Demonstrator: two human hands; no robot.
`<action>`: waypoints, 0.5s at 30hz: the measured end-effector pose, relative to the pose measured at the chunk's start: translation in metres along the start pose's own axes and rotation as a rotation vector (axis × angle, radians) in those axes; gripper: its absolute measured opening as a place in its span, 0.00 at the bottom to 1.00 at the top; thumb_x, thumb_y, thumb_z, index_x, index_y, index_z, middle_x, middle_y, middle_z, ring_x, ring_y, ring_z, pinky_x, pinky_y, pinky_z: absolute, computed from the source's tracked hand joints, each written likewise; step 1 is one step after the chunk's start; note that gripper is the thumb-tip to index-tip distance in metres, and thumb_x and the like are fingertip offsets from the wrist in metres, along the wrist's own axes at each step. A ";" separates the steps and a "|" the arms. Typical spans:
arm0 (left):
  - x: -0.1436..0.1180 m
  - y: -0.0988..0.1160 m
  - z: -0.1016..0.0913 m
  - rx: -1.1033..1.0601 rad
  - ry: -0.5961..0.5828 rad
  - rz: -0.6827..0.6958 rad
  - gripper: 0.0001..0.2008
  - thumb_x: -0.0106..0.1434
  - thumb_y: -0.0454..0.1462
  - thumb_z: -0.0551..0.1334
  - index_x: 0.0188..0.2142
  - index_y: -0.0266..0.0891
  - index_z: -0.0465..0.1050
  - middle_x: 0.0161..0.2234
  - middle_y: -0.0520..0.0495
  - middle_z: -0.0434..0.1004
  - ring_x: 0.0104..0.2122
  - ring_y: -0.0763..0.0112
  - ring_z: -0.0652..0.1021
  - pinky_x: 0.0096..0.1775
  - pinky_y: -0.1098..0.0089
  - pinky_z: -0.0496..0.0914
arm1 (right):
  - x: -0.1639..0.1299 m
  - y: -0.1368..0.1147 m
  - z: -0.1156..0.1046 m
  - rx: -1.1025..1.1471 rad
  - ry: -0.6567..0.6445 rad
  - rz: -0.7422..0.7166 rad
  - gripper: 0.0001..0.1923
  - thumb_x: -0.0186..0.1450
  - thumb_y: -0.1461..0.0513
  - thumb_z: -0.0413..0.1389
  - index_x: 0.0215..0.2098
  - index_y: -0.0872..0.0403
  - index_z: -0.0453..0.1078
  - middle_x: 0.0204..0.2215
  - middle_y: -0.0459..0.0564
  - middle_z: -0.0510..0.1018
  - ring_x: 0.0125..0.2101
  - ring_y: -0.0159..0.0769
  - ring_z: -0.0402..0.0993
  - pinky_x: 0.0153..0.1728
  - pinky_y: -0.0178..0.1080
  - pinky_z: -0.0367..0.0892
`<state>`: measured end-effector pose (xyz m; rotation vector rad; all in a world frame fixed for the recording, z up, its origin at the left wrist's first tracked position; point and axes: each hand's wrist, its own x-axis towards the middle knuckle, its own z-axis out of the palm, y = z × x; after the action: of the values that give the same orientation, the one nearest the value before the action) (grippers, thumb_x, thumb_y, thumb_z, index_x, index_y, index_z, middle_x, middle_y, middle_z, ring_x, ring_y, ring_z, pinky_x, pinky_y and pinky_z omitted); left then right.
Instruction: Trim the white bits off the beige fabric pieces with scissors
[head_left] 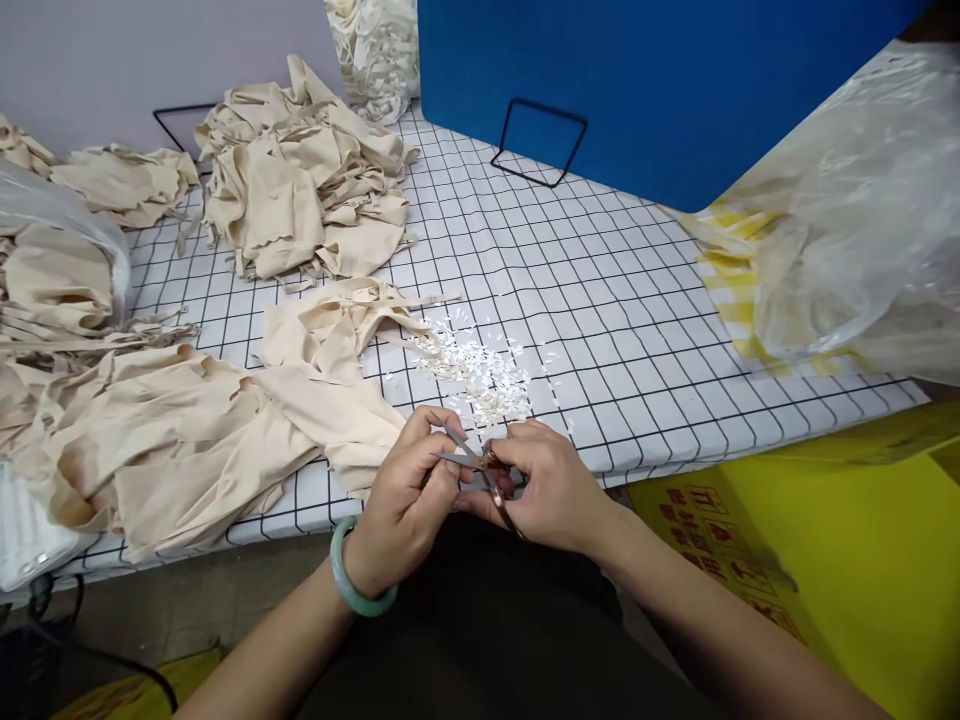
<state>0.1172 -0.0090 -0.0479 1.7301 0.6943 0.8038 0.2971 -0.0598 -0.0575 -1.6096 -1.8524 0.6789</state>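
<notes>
My right hand (551, 480) grips a pair of scissors (491, 480) by the handles, with the blades parted and pointing left. Close against the blades, my left hand (420, 500) is closed in a pinch; what its fingers hold is too small or hidden to make out. A jade-green bangle (339, 570) circles my left wrist. Just beyond the hands lies a scatter of small white clippings (487, 375) on the checked tablecloth (600, 320). Beige fabric pieces (322, 390) with thin straps spread to the left, one edge reaching my left hand.
A heap of beige fabric (300, 180) lies farther back, near a blue panel (637, 90) on a black wire stand (540, 145). Clear plastic sheeting (862, 220) covers the right side. Below the table edge are yellow bags (847, 530) with red print. A cable (112, 655) hangs at lower left.
</notes>
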 end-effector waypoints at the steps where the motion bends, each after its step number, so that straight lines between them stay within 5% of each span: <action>1: 0.000 0.000 0.000 -0.001 0.000 0.005 0.14 0.73 0.37 0.52 0.32 0.38 0.71 0.40 0.42 0.66 0.44 0.63 0.69 0.45 0.65 0.69 | 0.000 0.000 0.000 -0.003 0.000 -0.001 0.29 0.60 0.42 0.61 0.17 0.52 0.60 0.15 0.42 0.66 0.21 0.30 0.60 0.29 0.37 0.59; 15: 0.001 -0.002 0.000 0.009 -0.002 0.041 0.13 0.73 0.35 0.52 0.33 0.39 0.72 0.37 0.42 0.70 0.47 0.61 0.70 0.45 0.63 0.69 | -0.003 0.007 0.007 -0.053 0.040 0.001 0.31 0.61 0.41 0.60 0.15 0.53 0.59 0.13 0.41 0.62 0.19 0.28 0.57 0.26 0.35 0.56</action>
<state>0.1179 -0.0077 -0.0501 1.7586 0.6635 0.8282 0.2970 -0.0619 -0.0672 -1.6455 -1.8556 0.5985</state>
